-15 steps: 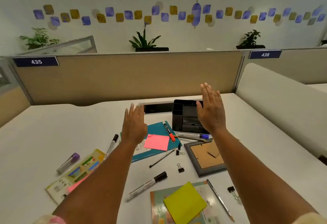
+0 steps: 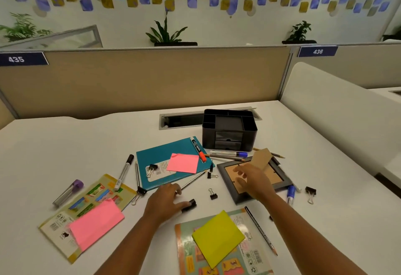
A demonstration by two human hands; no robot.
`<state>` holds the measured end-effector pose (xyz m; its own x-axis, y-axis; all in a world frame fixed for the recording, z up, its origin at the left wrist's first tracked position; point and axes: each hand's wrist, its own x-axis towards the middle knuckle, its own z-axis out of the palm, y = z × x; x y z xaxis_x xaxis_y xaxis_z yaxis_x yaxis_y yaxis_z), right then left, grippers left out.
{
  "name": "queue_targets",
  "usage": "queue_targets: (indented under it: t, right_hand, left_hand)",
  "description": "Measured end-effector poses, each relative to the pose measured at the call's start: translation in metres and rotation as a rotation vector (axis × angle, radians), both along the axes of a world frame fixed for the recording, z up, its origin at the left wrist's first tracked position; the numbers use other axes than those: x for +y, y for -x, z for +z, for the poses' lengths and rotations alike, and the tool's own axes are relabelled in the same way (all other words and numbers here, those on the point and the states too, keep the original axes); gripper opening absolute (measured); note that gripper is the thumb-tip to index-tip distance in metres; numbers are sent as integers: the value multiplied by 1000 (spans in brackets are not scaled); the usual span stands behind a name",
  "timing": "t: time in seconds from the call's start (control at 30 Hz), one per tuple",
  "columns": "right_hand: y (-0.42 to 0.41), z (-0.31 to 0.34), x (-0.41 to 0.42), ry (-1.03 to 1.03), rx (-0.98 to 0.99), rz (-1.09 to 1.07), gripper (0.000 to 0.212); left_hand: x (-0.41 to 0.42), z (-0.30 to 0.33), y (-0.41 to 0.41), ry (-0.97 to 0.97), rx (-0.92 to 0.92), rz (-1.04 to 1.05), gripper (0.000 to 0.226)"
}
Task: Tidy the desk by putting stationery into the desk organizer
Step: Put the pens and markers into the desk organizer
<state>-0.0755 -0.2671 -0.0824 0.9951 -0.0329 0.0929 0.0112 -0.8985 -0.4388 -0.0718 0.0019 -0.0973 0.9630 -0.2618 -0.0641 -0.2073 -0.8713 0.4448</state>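
Observation:
The black desk organizer [image 2: 249, 127] stands at the back of the white desk, its top compartments showing nothing inside. My left hand [image 2: 165, 201] lies low on the desk with fingers curled over a white marker whose black cap [image 2: 191, 204] sticks out to the right. My right hand [image 2: 251, 179] hovers with fingers spread over a grey picture frame [image 2: 282, 179]. An orange-capped marker [image 2: 198, 149] rests on a teal notebook [image 2: 156, 155]. A blue-capped pen [image 2: 230, 153] and pencils lie just in front of the organizer.
Scattered around are a second black-capped marker [image 2: 124, 171], a purple-capped tube [image 2: 69, 192], binder clips [image 2: 213, 194], pink [image 2: 183, 163] and yellow sticky notes [image 2: 217, 238], a long pencil [image 2: 260, 231] and another blue pen [image 2: 290, 194]. A cable slot [image 2: 180, 120] and partition stand behind.
Both hands dropped from raised, open positions near the organizer down to the desk. The left hand now covers the black-capped marker; the right is over the picture frame.

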Motion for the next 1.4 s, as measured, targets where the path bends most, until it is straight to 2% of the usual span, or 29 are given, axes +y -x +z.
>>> queue_targets:
  t: [0.13, 0.27, 0.43, 0.53, 0.6, 0.73, 0.9, 1.0, 1.17, 1.33, 1.4]
  right_hand:
    - [6, -5, -8, -82, 49, -32, 21]
    - [11, -7, -10, -46, 116, -9, 24]
    - [11, -6, -10, -7, 124, 13, 26]
    - [7, -1, -7, -36, 136, 13, 26]
    - [3, 3, -3, -74, 120, 12, 26]
    - [-8, 14, 15, -221, 95, 22, 27]
    - [-21, 31, 50, -605, 223, 166, 67]
    - [-28, 36, 61, -728, 127, 215, 81]
    - [-37, 48, 57, -756, -169, 128, 67]
    - [-53, 52, 32, -879, -286, 33, 63]
    - [-63, 56, 18, -890, -383, -37, 63]
  left_hand:
    - [-1, -2, 5, 5, 34, -9, 28]
    - [-4, -2, 7, -26, 31, -76, 39]
    - [-7, 2, 5, -35, 35, -176, 30]
    - [-8, 7, 0, -8, 86, -161, 24]
    - [-8, 13, -6, 66, 103, -117, 13]
    - [-13, 34, -25, 385, 118, 26, 20]
    - [-46, 66, -43, 688, 82, 159, 15]
    - [-69, 76, -51, 756, 29, 179, 21]
    - [-100, 86, -69, 829, -12, 221, 24]
    - [-117, 95, -89, 933, 81, 79, 19]
    - [-119, 93, -102, 959, 79, 119, 18]
